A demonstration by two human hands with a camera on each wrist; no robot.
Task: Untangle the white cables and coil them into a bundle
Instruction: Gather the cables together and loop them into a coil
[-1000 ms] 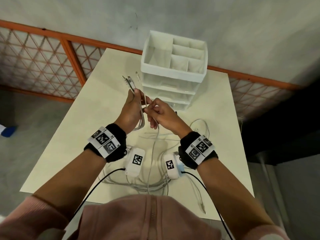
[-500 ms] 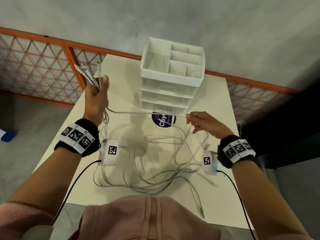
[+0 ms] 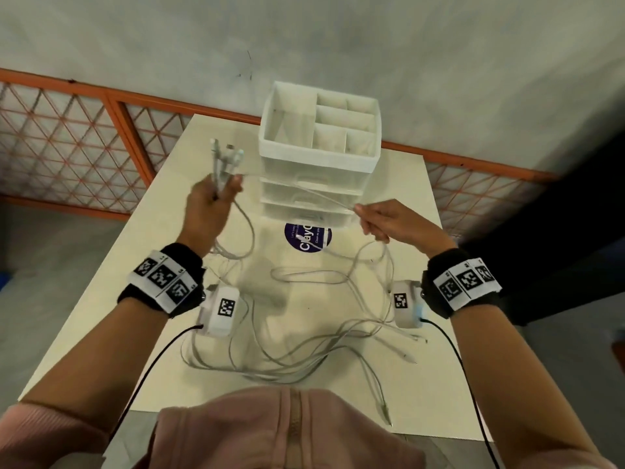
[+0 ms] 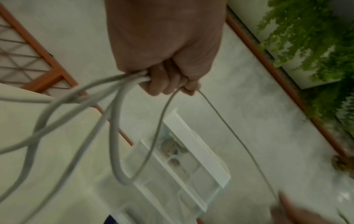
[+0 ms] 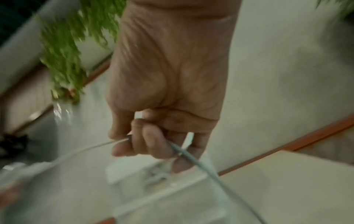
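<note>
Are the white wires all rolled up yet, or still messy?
Still messy. The white cables sprawl in loose crossing loops on the table; the left hand grips only their ends.

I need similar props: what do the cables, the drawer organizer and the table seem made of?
White cables: flexible rubbery or plastic jacket, matte; they droop in loose loops. Drawer organizer: likely hard plastic, opaque white top, see-through drawers. Table: smooth cream top, perhaps laminate; it shows soft reflections.
</note>
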